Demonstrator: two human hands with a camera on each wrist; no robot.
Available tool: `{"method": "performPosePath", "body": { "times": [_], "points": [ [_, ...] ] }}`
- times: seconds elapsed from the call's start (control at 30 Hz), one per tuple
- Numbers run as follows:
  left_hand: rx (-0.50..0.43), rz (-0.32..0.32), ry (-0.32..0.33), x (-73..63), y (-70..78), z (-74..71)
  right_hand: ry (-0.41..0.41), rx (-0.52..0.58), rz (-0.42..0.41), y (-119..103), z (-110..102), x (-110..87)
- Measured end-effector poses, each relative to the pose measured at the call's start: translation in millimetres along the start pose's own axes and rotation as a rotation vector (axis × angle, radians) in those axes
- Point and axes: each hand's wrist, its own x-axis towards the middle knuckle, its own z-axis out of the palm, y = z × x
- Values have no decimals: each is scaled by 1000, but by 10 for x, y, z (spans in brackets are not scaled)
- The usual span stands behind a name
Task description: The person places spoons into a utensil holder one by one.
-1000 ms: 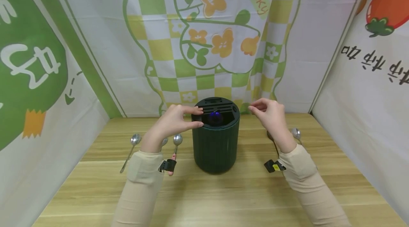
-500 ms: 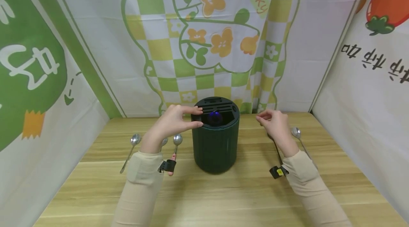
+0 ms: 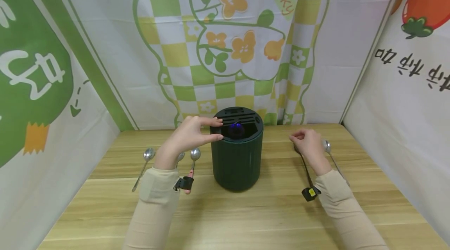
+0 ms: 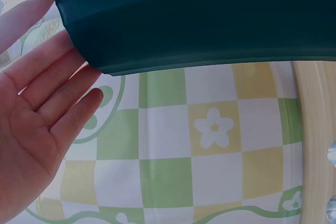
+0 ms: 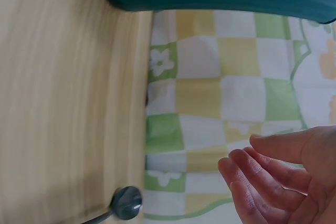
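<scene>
A dark green cylindrical utensil holder [image 3: 237,164] with a slotted black top stands mid-table. My left hand [image 3: 191,133] holds its upper left edge, thumb at the front of the rim and fingers farther back. Along the holder's wall, the left wrist view shows the fingers [image 4: 52,77]. To the right of the holder, my right hand [image 3: 309,146] hangs over the table with loosely bent fingers and nothing in them. Below it lies a dark spoon [image 3: 307,170], its bowl [image 5: 127,203] in the right wrist view. Just right is a silver spoon [image 3: 327,147].
Left of the holder lie a silver spoon [image 3: 149,154], a spoon with a pink handle [image 3: 195,154] and another spoon [image 3: 181,156] partly hidden by my left wrist. Blue lights [image 3: 237,127] glow in the holder's opening. A checked curtain [image 3: 225,66] hangs behind the wooden table [image 3: 242,218].
My right hand has moved away from the holder, to the right and down, over the dark spoon. The left hand and the holder have stayed in place.
</scene>
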Motion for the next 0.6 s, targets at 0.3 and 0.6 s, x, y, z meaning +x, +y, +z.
{"method": "performPosePath", "body": {
  "times": [0.3,0.6],
  "points": [
    [1,-1,6,-2,-5,4,-37,-48,39,184,35,-29],
    [-2,-1,5,-4,-2,8,-94,-106,92,338,75,-34]
  ]
}}
